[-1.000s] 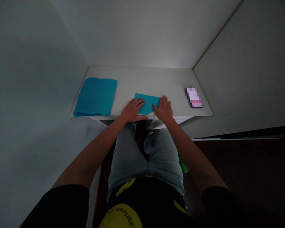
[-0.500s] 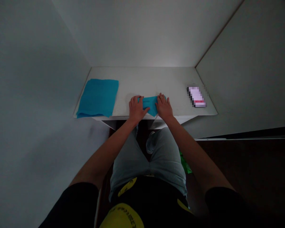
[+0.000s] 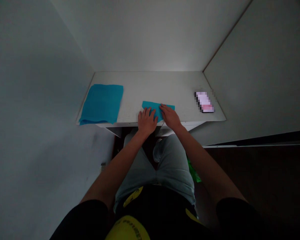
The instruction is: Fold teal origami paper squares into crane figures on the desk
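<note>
A small folded blue sheet [image 3: 153, 105] lies near the front edge of the white desk [image 3: 150, 85]; whether it is paper or cloth I cannot tell. My left hand [image 3: 147, 121] rests on its lower left part, palm down and fingers spread. From the right, my right hand [image 3: 171, 117] lays its outstretched fingers across the sheet, close to the left fingertips. Both hands press from above and cover much of the lower part. The sheet's upper edge and its two upper corners show beyond the fingers.
At the desk's left end lies a stack of larger blue sheets [image 3: 102, 103], its front edge slightly overhanging. A phone with a blurred screen [image 3: 205, 101] is at the right end. Walls enclose the desk at the back and sides. Something green [image 3: 194, 171] is on the floor.
My left hand has slid down toward the front edge, uncovering the sheet's upper left. My right hand has turned its fingers leftward, uncovering the upper right corner. The view has shifted slightly.
</note>
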The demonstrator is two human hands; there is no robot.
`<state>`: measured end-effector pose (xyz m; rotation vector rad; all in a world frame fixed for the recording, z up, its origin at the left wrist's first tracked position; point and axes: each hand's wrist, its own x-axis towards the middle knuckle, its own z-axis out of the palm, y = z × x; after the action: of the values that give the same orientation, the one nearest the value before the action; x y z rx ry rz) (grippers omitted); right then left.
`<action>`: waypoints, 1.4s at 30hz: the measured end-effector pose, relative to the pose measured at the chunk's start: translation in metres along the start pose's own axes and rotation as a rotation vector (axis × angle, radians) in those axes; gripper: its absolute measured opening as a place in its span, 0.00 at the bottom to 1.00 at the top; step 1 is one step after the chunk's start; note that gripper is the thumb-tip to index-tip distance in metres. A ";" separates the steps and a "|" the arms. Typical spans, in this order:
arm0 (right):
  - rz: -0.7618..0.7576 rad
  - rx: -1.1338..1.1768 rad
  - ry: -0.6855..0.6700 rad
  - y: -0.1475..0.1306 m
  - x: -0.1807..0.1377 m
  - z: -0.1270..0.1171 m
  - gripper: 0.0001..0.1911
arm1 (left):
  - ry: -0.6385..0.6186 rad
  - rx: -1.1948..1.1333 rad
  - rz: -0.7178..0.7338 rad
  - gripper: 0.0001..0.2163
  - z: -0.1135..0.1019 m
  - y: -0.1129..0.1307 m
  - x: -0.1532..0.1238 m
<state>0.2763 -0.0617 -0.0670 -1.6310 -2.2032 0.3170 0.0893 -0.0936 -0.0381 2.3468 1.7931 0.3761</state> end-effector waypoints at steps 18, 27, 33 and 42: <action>-0.123 0.052 0.017 -0.043 -0.048 -0.011 0.31 | -0.088 -0.227 0.291 0.20 0.002 -0.034 0.056; -0.156 -0.137 -0.024 -0.010 -0.021 -0.014 0.38 | 0.003 -0.152 0.265 0.10 -0.015 -0.053 0.065; -0.108 -0.233 -0.019 -0.023 -0.036 -0.023 0.51 | -0.030 -0.214 0.390 0.29 -0.014 -0.069 0.039; -0.076 -0.202 0.003 -0.020 -0.042 -0.028 0.38 | -0.097 -0.434 0.469 0.27 -0.008 -0.098 0.032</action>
<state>0.2812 -0.1093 -0.0408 -1.6404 -2.3533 0.0729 0.0040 -0.0372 -0.0548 2.3792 0.9756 0.6246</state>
